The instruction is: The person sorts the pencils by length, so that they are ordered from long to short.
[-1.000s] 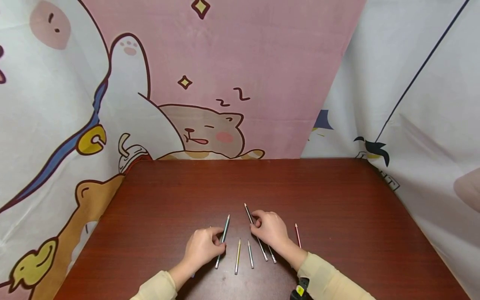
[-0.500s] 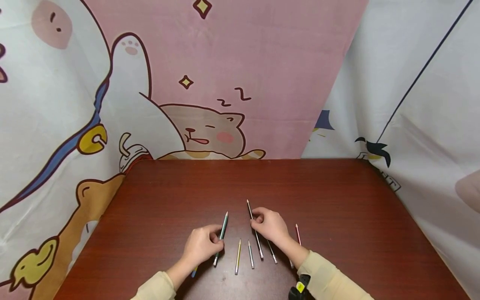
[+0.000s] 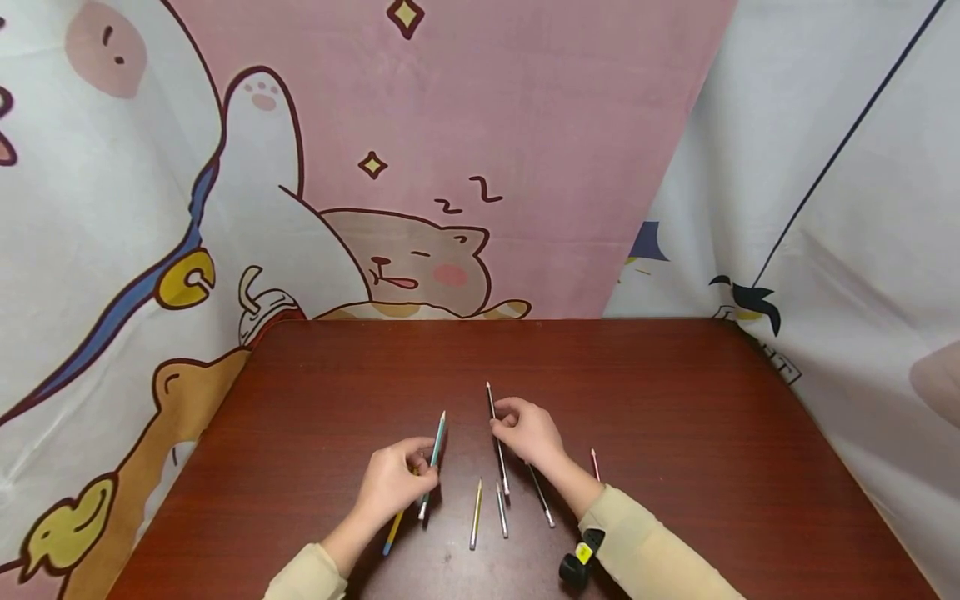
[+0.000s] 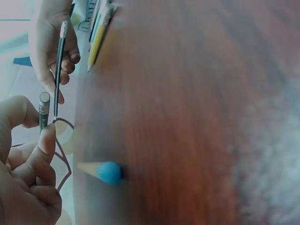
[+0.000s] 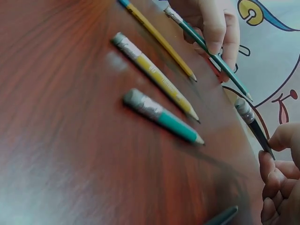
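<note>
My left hand (image 3: 392,482) pinches a green pencil (image 3: 438,442) between thumb and fingers, its sharpened point tipped away from me. Between the thumb and fingers of my right hand (image 3: 529,431) is a long black pencil (image 3: 502,463), also point-away. In the right wrist view both pencils, the green one (image 5: 229,72) and the black one (image 5: 255,126), show silver eraser ends. Partly under my left hand lies a yellow pencil with a blue end (image 3: 393,533). A short yellow pencil (image 3: 476,515) and a short green pencil (image 3: 502,512) lie between my hands.
A dark pencil (image 3: 541,498) lies beneath my right wrist, its far end covered. Beyond that forearm a red pencil (image 3: 596,465) shows in part. Everything lies on a reddish-brown wooden table (image 3: 337,375), with a cartoon-printed cloth (image 3: 562,167) behind it.
Both hands have moved forward and a little left, carrying their pencils away from the near side. More of the blue-ended yellow pencil now shows under my left hand.
</note>
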### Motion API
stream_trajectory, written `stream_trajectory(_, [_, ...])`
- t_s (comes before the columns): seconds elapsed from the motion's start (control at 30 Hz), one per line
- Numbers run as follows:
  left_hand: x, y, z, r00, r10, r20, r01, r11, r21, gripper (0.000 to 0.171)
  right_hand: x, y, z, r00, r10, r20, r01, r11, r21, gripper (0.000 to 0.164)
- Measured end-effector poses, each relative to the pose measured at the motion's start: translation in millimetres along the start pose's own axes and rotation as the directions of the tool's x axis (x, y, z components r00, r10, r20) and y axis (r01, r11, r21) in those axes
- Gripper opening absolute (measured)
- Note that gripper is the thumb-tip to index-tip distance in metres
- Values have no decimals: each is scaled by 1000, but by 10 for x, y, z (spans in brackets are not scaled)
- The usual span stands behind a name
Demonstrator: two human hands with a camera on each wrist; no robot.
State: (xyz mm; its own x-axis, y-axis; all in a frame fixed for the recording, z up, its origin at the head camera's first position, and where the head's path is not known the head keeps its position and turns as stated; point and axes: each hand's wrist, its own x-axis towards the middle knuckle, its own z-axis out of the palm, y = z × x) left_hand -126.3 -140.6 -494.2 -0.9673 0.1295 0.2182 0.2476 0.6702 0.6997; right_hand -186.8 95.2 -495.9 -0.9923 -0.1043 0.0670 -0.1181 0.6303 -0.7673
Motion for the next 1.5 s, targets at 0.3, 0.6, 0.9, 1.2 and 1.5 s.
stream_trajectory(0.3, [1, -52, -93, 999, -42, 2, 42, 999, -24, 32, 179, -143, 128, 999, -4, -32, 3, 1000, -24, 30])
stream_trajectory(0.6, [-16, -55, -232, 995, -95, -8, 94, 993, -70, 34, 344, -237, 285, 998, 50, -32, -51, 998, -30, 32])
stream_trajectory(0.9, [-51, -71, -327, 983, -185, 2, 184, 974, -133, 34, 445, -276, 440, 995, 90, -48, -92, 994, -50, 32])
stream_trajectory(1.2, [-98, -119, -354, 972, -233, 14, 232, 958, -169, 36, 519, -264, 546, 990, 126, -58, -130, 990, -62, 32])
stream_trajectory(1.5, [-87, -141, -377, 973, -230, -15, 223, 957, -187, 35, 568, -305, 601, 992, 114, -48, -118, 988, -96, 32])
